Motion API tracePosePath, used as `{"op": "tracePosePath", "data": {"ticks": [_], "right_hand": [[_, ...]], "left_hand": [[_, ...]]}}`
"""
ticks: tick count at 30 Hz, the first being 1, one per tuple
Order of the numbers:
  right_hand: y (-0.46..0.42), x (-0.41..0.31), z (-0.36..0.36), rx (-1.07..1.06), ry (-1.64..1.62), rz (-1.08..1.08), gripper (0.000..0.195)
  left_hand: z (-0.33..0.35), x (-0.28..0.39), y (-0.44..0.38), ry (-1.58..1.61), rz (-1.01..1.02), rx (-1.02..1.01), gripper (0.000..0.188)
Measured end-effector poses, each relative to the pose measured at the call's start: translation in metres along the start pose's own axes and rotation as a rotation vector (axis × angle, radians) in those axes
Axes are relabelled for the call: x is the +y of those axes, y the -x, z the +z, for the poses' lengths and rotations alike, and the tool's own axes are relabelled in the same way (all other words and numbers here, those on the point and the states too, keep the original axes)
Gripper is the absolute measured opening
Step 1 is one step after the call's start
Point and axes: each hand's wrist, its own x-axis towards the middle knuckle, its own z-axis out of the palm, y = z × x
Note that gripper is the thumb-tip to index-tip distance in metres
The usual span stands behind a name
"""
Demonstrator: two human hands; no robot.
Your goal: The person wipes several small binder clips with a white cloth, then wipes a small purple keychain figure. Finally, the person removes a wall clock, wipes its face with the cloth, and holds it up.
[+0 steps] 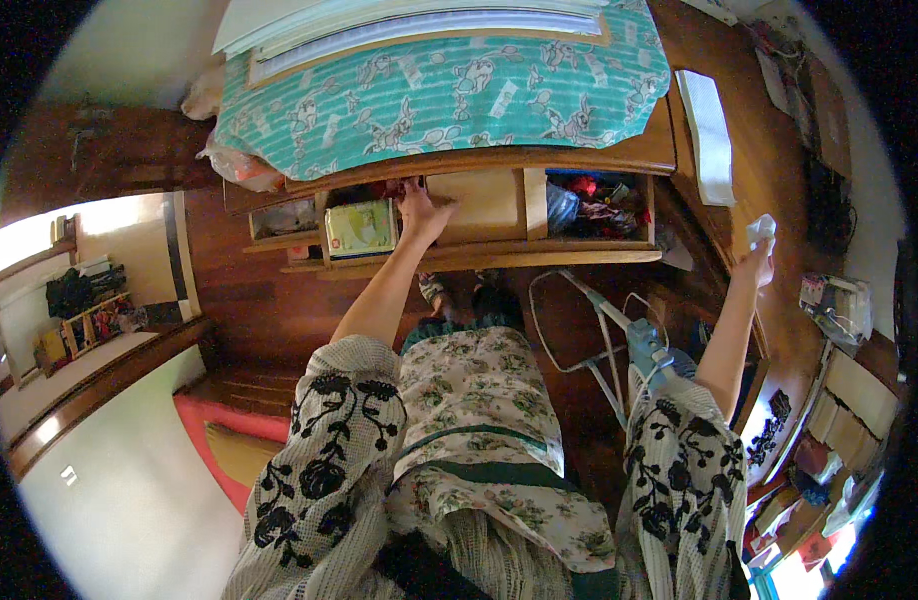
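My left hand reaches into a pulled-out wooden drawer beneath the tabletop. Its fingertips go into the shadow near a dark reddish item, and whether they grip anything is unclear. Beside the hand, on its left, lies a green-and-yellow packet or box. A flat tan panel is just to its right. In the drawer's right compartment are a clear plastic bag and jumbled red and dark small items. My right hand, out over the side table, holds a crumpled white paper or cloth.
A turquoise rabbit-print cloth covers the tabletop above the drawer. A folded white towel lies on the wooden side table. A folding ironing board or similar metal-legged stand is between me and that table. Plastic bags hang at the left corner.
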Motion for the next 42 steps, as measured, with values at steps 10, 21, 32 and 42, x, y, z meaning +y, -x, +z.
{"op": "tracePosePath", "data": {"ticks": [10, 21, 32, 42], "right_hand": [[0.062, -0.009, -0.007, 0.212, 0.476, -0.506, 0.048], [0.302, 0.071, 0.061, -1.379, 0.641, -0.462, 0.023], [0.365, 0.144, 0.088, -1.514, 0.916, -0.960, 0.024], [0.364, 0.144, 0.087, -1.369, 0.942, -0.720, 0.046]], "left_hand": [[-0.031, -0.012, 0.056, 0.115, 0.540, -0.179, 0.012], [-0.099, 0.000, 0.156, 0.175, 0.550, -0.197, 0.016], [-0.106, -0.031, 0.162, 0.286, 0.486, -0.190, 0.014], [-0.108, -0.038, 0.161, 0.281, 0.465, -0.226, 0.014]]}}
